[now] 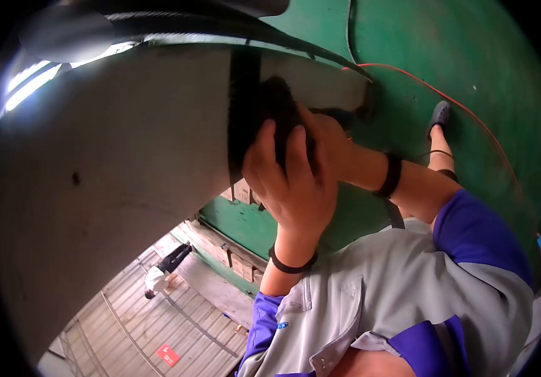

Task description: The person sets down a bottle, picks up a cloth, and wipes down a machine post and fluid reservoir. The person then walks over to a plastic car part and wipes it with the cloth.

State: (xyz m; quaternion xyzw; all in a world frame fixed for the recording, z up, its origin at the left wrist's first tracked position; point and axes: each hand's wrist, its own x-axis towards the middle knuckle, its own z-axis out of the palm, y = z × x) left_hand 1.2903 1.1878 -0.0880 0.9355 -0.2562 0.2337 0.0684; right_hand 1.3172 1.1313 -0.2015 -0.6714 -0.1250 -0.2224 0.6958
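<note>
A glossy green floor [396, 38] spreads beneath a large, smooth grey panel. The left hand [295, 188] has its fingers bent and slightly spread against a dark, fuzzy-edged thing [275, 91]; the right hand [330, 141], mostly behind it, is half curled. Shadow hides whether either has closed on it. The thing lies at the black band [243, 78] crossing the grey panel [138, 138]. It probably handles as light and soft, best held by its sides. Farther out curves a thin orange-red cable [465, 107].
</note>
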